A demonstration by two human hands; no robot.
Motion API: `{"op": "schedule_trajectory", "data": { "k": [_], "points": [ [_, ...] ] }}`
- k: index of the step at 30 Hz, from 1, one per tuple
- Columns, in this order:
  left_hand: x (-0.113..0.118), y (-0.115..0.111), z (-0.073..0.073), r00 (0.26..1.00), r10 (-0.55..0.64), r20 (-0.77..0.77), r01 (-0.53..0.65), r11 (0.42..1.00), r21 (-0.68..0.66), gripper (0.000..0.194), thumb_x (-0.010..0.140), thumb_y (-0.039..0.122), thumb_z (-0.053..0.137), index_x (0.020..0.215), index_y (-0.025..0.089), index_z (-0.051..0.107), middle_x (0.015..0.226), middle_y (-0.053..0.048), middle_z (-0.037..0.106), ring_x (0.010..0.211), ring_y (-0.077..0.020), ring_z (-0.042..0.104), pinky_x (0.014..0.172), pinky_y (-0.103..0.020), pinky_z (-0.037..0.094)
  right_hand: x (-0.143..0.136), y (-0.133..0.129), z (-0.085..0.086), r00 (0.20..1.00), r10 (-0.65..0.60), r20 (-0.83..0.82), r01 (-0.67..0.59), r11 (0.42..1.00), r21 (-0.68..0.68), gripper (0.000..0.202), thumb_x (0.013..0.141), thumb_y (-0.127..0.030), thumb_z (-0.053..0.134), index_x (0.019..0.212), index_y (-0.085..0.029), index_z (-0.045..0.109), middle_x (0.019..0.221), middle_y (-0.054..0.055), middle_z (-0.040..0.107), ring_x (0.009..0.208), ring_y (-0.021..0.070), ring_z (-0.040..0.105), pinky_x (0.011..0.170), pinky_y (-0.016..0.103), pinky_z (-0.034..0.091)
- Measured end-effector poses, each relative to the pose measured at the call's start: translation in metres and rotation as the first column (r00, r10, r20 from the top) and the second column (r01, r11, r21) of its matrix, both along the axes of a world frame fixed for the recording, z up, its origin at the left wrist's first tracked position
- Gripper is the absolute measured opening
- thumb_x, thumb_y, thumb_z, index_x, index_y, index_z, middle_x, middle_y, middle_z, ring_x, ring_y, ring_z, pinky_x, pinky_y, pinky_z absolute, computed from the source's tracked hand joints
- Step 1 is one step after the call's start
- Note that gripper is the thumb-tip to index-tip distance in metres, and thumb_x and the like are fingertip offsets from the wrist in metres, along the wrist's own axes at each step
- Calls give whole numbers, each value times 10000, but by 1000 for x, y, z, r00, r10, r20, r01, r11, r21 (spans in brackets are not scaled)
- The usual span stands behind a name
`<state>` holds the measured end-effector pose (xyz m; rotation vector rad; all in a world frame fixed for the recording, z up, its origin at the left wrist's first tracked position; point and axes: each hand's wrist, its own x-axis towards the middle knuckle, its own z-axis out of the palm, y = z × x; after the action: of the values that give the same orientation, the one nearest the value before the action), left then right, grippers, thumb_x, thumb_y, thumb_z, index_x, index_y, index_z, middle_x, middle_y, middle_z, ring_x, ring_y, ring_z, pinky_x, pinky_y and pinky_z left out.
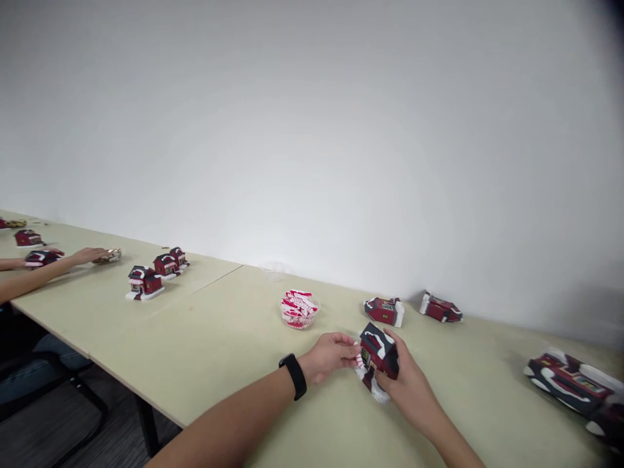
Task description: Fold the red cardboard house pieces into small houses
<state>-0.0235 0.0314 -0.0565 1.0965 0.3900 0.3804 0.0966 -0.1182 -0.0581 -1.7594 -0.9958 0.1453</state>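
My right hand is wrapped round a small toy house with dark red walls, a black roof and white snow trim, holding it tilted just above the table. My left hand, with a black band on its wrist, pinches a small red-and-white striped awning piece against the front of that house. Fingers partly cover the awning, so I cannot tell whether it is attached. Beyond my left hand stands a clear bowl heaped with similar striped pieces.
Two snow-trimmed houses lie on their sides near the wall, one house left of the other. More houses lie at the right. Several upright houses stand at the left, beyond which a co-worker's hand touches something.
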Motion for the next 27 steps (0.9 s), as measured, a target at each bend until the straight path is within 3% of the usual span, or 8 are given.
{"op": "schedule_trajectory", "data": {
  "k": [7, 12, 19, 27],
  "points": [
    [-1, -8, 9, 996, -90, 9, 90, 987, -130, 391, 621, 301, 949, 822, 119, 668, 851, -34, 704, 786, -110, 652, 933, -285, 492, 8, -1, -4, 999, 43, 4, -43, 998, -40, 852, 705, -410, 603, 1500, -201, 380, 1320, 112, 635, 1135, 297, 646, 1024, 433, 490],
    [2, -10, 6, 996, -88, -8, 86, 981, -176, 299, 693, 256, 901, 812, 112, 668, 840, -35, 687, 786, -111, 652, 933, -270, 501, 13, 0, -9, 997, 68, 20, -66, 994, -83, 879, 743, -403, 609, 1543, -199, 307, 1449, 128, 541, 1271, 296, 582, 1092, 422, 455],
    [7, -9, -6, 999, -46, -25, 42, 988, -148, 358, 650, 282, 941, 781, 117, 651, 857, -46, 696, 816, -129, 662, 990, -309, 498, 11, 0, -4, 990, 137, 17, -136, 989, -54, 782, 748, -355, 618, 1488, -225, 403, 1431, 104, 581, 1271, 296, 594, 1072, 416, 480],
    [8, -8, -6, 1000, -12, -12, 10, 991, -135, 425, 562, 286, 982, 747, 120, 637, 818, -36, 691, 823, -135, 667, 1023, -331, 498, 3, -4, 3, 982, 185, 25, -183, 981, -65, 748, 787, -337, 557, 1502, -237, 363, 1439, 93, 567, 1314, 275, 556, 1136, 431, 413]
  ]
}}
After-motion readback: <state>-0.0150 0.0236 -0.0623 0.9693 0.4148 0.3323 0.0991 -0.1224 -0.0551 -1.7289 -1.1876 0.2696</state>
